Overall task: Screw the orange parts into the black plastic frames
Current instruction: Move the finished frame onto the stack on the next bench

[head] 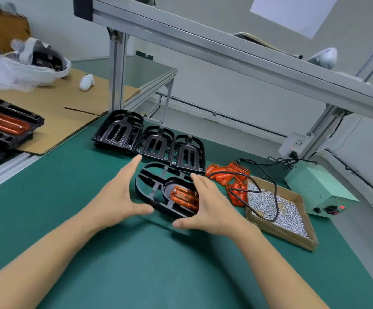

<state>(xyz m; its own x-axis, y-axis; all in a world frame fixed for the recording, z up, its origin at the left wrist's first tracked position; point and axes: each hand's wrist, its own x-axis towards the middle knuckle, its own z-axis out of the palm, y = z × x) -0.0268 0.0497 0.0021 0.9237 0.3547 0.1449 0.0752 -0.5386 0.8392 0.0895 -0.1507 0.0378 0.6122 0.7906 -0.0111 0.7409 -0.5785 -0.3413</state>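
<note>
A black frame (156, 192) lies flat on the green worktop (136, 253), right in front of the person. An orange part (184, 197) sits inside the round hollow at the right end of this frame.

The left hand (116, 197) is at the left side of the frame. Its fingers are straight and spread wide, and its thumb tip is at the near edge of the frame. I cannot tell if the thumb really touches it. The grip is released and holds nothing.

The right hand (210, 206) is at the right side of the frame, and it covers a bit of the orange part. Its fingers are straight too, and the thumb points left along the near edge. This grip is also released.

Behind the frame, three more black frames (156, 141) stand in a row, close side by side. To the right lies a heap of loose orange parts (230, 175). Just beside the heap is a flat cardboard box (281, 233) full of small silver screws (277, 208). A black cable (274, 195) loops over the box and over the heap. Farther right stands a pale green power box (315, 188) with a small red light. On the far left, a sheet of cardboard (56, 112) covers part of the worktop, and another black frame with an orange part (7, 126) in it lies there.
</note>
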